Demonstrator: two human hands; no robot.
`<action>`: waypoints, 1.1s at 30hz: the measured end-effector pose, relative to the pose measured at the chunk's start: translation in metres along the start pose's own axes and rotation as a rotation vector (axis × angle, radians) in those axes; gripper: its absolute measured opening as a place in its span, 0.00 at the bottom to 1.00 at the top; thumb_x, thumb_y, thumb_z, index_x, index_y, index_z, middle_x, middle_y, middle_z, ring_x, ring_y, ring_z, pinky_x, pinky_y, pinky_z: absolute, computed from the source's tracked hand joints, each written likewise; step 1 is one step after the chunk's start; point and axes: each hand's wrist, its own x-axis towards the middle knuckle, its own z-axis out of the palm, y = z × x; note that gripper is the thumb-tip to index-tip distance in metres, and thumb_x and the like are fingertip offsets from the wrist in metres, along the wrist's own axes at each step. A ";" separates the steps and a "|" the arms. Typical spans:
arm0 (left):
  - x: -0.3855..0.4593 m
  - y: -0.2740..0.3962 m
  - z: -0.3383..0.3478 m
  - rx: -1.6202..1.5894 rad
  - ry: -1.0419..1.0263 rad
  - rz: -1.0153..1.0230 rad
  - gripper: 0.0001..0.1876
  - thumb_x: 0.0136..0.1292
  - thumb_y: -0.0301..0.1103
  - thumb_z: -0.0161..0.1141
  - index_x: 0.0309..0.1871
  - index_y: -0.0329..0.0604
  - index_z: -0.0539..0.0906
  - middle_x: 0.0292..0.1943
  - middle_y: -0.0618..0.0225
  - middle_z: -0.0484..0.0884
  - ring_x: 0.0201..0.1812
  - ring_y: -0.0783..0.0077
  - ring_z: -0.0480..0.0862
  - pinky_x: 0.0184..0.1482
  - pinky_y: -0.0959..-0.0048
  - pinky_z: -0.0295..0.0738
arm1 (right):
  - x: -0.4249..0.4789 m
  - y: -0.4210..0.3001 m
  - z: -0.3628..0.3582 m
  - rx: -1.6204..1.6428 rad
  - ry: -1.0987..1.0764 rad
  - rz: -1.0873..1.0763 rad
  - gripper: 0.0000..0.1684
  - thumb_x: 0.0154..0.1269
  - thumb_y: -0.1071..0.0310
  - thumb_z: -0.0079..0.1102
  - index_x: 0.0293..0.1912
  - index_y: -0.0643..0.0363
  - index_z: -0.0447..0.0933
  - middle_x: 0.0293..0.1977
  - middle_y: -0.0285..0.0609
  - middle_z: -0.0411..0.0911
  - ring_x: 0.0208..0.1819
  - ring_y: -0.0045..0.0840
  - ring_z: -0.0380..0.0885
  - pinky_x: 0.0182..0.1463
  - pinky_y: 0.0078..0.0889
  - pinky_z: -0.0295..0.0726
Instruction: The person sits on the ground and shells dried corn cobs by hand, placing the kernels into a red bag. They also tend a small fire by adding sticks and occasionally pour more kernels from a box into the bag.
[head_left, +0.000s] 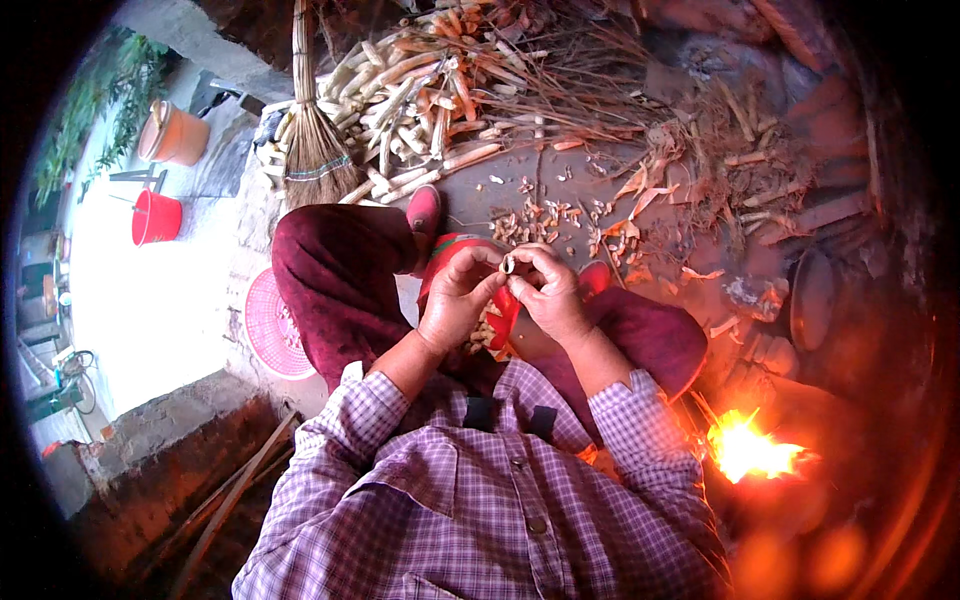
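A peanut shell (508, 264), which looks split, is pinched between the fingertips of both hands in front of me. My left hand (459, 296) grips its left side with thumb and forefinger. On the other side, my right hand (550, 294) holds it the same way. Below the hands, between my knees, a red bag (504, 321) contains unshelled peanuts (480, 334), partly hidden by my left hand and wrist. To the left of my knee is a pink plastic basket (262, 322) with some shelled peanuts (288, 330) in it.
Empty peanut shells (534, 221) litter the floor beyond my feet. Corn cobs (397, 82) and dry twigs (577, 82) are heaped farther off, beside a straw broom (315, 154). A fire (754, 446) burns close to my right. Buckets (156, 217) stand outside at left.
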 end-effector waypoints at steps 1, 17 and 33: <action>0.000 -0.001 0.000 -0.055 0.006 -0.039 0.07 0.61 0.20 0.54 0.41 0.40 0.73 0.38 0.72 0.76 0.45 0.79 0.75 0.48 0.77 0.71 | 0.000 -0.001 0.000 -0.023 0.015 -0.001 0.14 0.52 0.81 0.56 0.41 0.62 0.73 0.37 0.40 0.76 0.40 0.25 0.76 0.45 0.25 0.74; 0.001 -0.026 -0.005 -0.222 -0.032 -0.176 0.09 0.64 0.34 0.55 0.41 0.39 0.72 0.29 0.72 0.76 0.30 0.79 0.75 0.33 0.79 0.71 | -0.004 0.012 0.007 0.385 -0.047 0.297 0.13 0.60 0.71 0.53 0.45 0.61 0.73 0.35 0.30 0.75 0.32 0.11 0.71 0.31 0.13 0.68; 0.011 -0.021 -0.008 -0.145 -0.107 -0.434 0.12 0.65 0.43 0.53 0.37 0.43 0.73 0.26 0.74 0.73 0.26 0.81 0.72 0.29 0.81 0.69 | 0.004 0.000 -0.001 0.365 -0.104 0.368 0.05 0.61 0.79 0.49 0.37 0.63 0.72 0.28 0.34 0.75 0.28 0.14 0.74 0.33 0.18 0.74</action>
